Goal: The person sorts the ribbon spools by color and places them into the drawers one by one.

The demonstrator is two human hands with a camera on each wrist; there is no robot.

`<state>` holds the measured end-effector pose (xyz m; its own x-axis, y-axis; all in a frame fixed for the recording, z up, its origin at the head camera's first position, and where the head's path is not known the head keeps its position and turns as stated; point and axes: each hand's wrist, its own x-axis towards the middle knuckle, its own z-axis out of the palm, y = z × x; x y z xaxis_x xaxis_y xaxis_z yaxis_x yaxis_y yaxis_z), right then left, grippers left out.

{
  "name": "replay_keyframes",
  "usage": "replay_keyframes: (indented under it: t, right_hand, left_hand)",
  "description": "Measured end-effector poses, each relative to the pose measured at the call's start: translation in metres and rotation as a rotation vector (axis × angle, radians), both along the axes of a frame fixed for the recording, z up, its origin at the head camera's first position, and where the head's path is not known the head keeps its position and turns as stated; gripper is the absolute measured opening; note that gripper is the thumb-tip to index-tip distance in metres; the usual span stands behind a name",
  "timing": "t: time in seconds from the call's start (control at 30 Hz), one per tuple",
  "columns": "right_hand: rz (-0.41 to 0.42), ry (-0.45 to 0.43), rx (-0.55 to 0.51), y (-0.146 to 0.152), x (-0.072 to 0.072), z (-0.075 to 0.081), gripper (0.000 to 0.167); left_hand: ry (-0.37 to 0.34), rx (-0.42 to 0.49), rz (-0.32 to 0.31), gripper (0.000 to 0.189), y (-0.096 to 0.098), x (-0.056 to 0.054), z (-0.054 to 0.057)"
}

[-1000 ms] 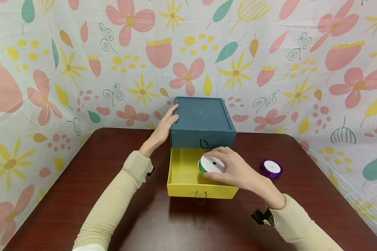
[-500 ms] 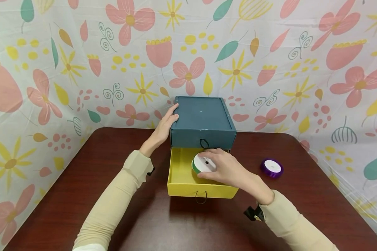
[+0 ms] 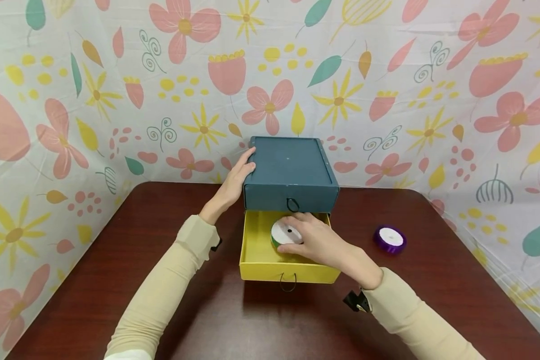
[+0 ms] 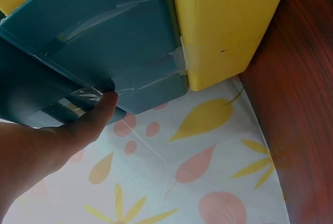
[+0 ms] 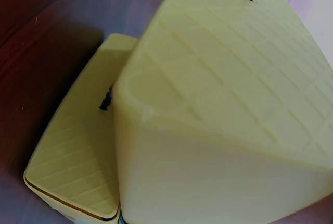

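Observation:
My right hand (image 3: 317, 242) grips a ribbon spool (image 3: 282, 231) with a white face and green edge, thumb and fingers at its rim. The spool is inside the pulled-out yellow drawer (image 3: 290, 272), which has a black loop on its front. Above it is the blue upper section (image 3: 288, 162) of the box, its own black loop in front. My left hand (image 3: 234, 185) rests along the left side of that section, fingers extended; the left wrist view shows a digit (image 4: 101, 112) against the blue wall (image 4: 119, 41). The right wrist view shows yellow drawer surfaces (image 5: 223, 73), not the hand.
A purple ribbon spool (image 3: 390, 239) with a white face lies on the dark red-brown table (image 3: 198, 305), to the right of the box. A flower-patterned cloth (image 3: 270, 60) hangs behind the table.
My right hand has carried the green-edged spool leftward within the yellow drawer. The left hand has kept its place against the blue section.

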<state>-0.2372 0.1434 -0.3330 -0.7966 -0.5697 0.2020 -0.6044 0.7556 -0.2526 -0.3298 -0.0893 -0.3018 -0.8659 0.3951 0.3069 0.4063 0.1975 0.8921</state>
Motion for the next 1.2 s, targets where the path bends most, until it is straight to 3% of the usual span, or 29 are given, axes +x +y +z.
replay_keyframes:
  t: [0.13, 0.23, 0.43, 0.6, 0.73, 0.8, 0.87, 0.93, 1.07, 1.2]
  right_hand:
    - [0.018, -0.024, -0.014, 0.002, 0.002, 0.002, 0.044]
    - [0.029, -0.015, -0.065, 0.006, 0.008, 0.006, 0.037]
    - [0.065, 0.158, -0.11, 0.015, 0.033, 0.009, 0.034]
    - [0.221, 0.357, -0.254, 0.015, 0.058, 0.006, 0.021]
    - [0.405, 0.458, -0.355, 0.006, 0.079, -0.003, 0.012]
    - [0.482, 0.468, -0.384, 0.001, 0.088, -0.01, 0.009]
    - [0.527, 0.382, -0.392, -0.002, 0.095, -0.019, 0.006]
    - [0.565, 0.211, -0.395, -0.002, 0.098, -0.028, 0.005]
    - [0.533, -0.3, -0.38, 0.001, 0.097, -0.045, 0.013]
    - [0.448, -0.798, -0.464, 0.003, 0.09, -0.057, 0.035]
  left_hand:
    - [-0.003, -0.014, -0.008, 0.056, 0.001, 0.013, 0.01]
    - [-0.007, -0.016, -0.006, 0.056, 0.002, 0.015, 0.011]
    - [-0.005, 0.002, 0.008, 0.056, 0.001, -0.005, -0.005]
    - [0.012, 0.004, 0.018, 0.057, 0.001, -0.013, -0.013]
    - [0.022, 0.005, 0.027, 0.058, 0.001, -0.013, -0.014]
    - [0.024, 0.003, 0.036, 0.058, 0.001, -0.013, -0.014]
    - [0.025, 0.002, 0.039, 0.058, 0.001, -0.013, -0.014]
    - [0.023, 0.007, 0.029, 0.057, 0.001, -0.013, -0.014]
    - [0.02, 0.012, 0.007, 0.055, 0.0, -0.013, -0.014]
    - [-0.002, 0.011, 0.004, 0.056, 0.001, -0.007, -0.007]
